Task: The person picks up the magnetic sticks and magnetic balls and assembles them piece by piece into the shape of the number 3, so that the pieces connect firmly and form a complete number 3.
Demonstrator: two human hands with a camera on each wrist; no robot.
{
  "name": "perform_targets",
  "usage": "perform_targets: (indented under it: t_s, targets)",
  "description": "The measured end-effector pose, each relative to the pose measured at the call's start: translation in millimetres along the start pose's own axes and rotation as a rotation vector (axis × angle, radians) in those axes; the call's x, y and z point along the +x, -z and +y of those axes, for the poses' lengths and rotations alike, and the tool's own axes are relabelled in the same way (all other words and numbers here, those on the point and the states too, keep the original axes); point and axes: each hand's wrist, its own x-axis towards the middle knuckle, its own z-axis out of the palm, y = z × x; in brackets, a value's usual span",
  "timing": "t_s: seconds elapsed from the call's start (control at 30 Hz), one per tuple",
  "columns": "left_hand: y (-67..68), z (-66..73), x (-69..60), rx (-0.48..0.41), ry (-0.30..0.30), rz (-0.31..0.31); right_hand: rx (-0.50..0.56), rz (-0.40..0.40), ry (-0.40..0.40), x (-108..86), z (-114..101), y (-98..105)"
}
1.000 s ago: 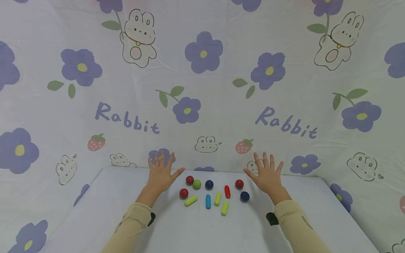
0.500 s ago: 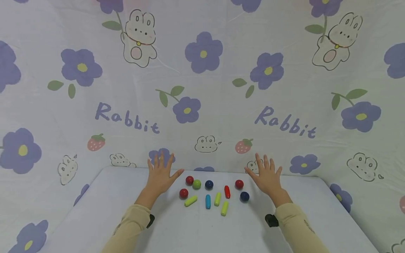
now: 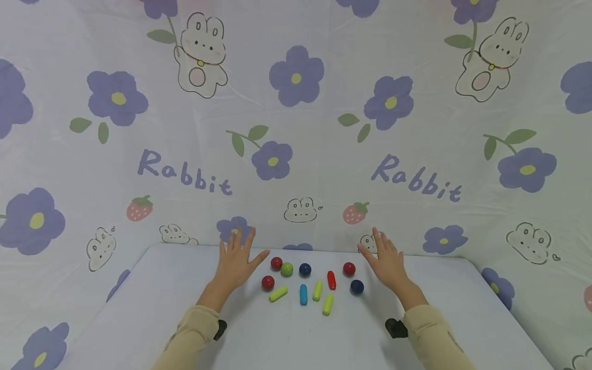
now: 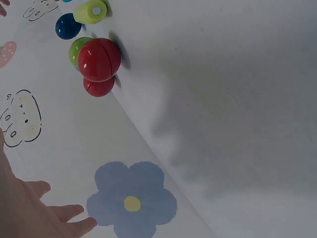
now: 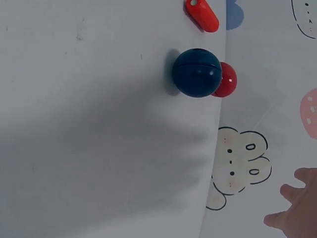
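Observation:
My left hand (image 3: 233, 264) hovers with fingers spread over the table's left side, holding nothing. Nearest to it are two red balls (image 3: 267, 282) and a green ball (image 3: 287, 269). On the other side my right hand (image 3: 387, 262), also with nothing in it, hovers with straight fingers beside a red ball (image 3: 349, 269) and a dark blue ball (image 3: 356, 287). Between the hands lie another dark blue ball (image 3: 304, 270), a red cylinder (image 3: 331, 280), a blue cylinder (image 3: 303, 294) and three yellow-green cylinders (image 3: 278, 293). Both wrist views show fingers apart from the balls.
All of these stand on a white table (image 3: 296, 339). Behind it hangs a white cloth (image 3: 324, 169) printed with flowers and rabbits, close to the table's back edge. Dark wrist-worn devices (image 3: 396, 328) sit at both cuffs.
The right hand's fingers have drawn closer together and tilted slightly inward. The left hand has shifted only a little. The balls and cylinders stay in place.

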Motion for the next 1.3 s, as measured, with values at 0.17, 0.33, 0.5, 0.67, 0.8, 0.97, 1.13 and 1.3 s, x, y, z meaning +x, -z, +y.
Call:
perform_targets:
  t_s: [0.17,0.33,0.5,0.67,0.8,0.97,1.13,1.3]
  targets:
    - [-1.5,0.9,-4.5,-0.088,0.025,0.014,0.152,-0.006,-0.003,-3.3,-1,-2]
    - [-4.8,1.1,-8.3,-0.176,0.041,0.028,0.332,-0.061,-0.056,-8.5,-5,-3]
    - [-7.0,1.6,-13.3,-0.266,0.069,0.022,0.453,-0.097,-0.102,-13.7,-7,-6]
    - [-7.7,4.6,-19.8,-0.356,0.101,-0.01,0.519,-0.091,-0.128,-19.5,-8,-10]
    - [-10.7,6.9,-23.4,-0.404,0.129,-0.034,0.548,-0.075,-0.125,-24.4,-7,-16]
    - [-14.8,8.9,-26.7,-0.449,0.136,-0.034,0.565,-0.069,-0.151,-30.4,-9,-20]
    - [-16.7,11.7,-30.5,-0.498,0.137,-0.027,0.588,-0.066,-0.171,-37.3,-6,-26]
    - [-20.7,13.4,-32.2,-0.557,0.139,-0.032,0.6,-0.032,-0.164,-42.5,-2,-36]
